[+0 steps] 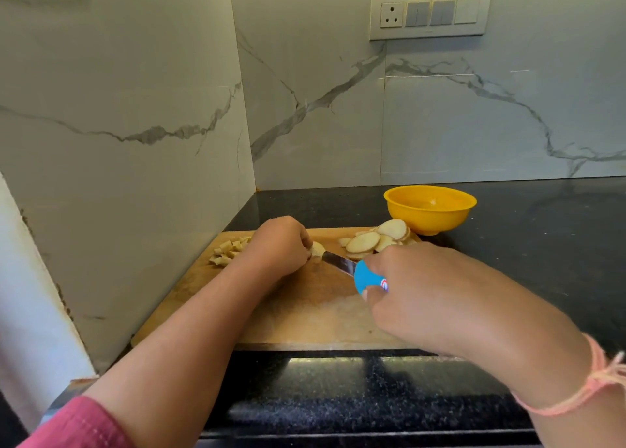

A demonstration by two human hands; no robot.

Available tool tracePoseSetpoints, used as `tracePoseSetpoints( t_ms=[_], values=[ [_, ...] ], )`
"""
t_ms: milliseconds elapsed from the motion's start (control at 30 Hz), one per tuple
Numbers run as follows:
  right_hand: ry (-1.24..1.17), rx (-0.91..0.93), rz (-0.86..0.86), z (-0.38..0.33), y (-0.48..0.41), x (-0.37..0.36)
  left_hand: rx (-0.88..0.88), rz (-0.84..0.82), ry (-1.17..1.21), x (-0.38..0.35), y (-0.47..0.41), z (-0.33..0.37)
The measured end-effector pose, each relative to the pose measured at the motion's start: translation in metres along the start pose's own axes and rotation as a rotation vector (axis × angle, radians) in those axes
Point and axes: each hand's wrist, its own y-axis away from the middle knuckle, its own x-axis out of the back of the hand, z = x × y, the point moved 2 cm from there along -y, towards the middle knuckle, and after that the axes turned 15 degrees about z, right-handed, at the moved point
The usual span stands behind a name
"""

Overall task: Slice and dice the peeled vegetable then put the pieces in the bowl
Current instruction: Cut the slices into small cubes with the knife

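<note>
On the cutting board (305, 312): left hand (276, 244) pinches a vegetable slice (317, 248).
Right hand (423, 292): grips the knife (342, 265).
Care: tuck fingertips back, cut evenly.

I see my left hand (281, 244) at the centre of the frame, knuckles up, fingers curled down on a vegetable piece (317, 248). Its forearm comes in from the lower left. My right hand (423, 288), right of centre, grips the blue knife handle (367, 278); its forearm enters from the lower right.
</note>
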Motion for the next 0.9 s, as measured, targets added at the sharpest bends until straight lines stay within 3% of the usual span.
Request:
tracePoseSetpoints(
  t_ms=[267,633,900],
  values=[
    [-0.110,-0.076,0.109,-0.009,-0.018,-0.020,0.128,0.105,0.116,-0.002,-0.004,-0.007],
    [-0.108,-0.083,0.066,-0.021,-0.043,-0.034,0.117,0.124,0.077,-0.002,-0.007,-0.007],
    [-0.032,0.007,0.001,-0.013,0.002,-0.012,0.114,0.139,0.084,-0.003,-0.006,-0.008]
  ],
)
